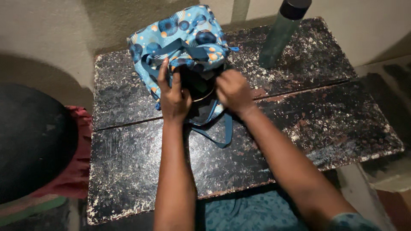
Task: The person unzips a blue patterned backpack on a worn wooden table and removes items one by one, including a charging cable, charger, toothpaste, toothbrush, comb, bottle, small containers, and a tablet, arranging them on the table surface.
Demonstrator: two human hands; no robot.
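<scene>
Blue patterned bag (180,38) standing near the far left corner of the dark, paint-flecked counter (299,128), its dark mouth turned toward the near edge. Left hand (173,96) clenched on the left lip of that opening; right hand (233,90) pinching the right lip, both equally close, one grip per side. Opening lying straight between the two grips, running left to right. Blue strap (224,132) trailing toward the near edge. Dark green bottle (282,30) upright near the far edge, well apart.
</scene>
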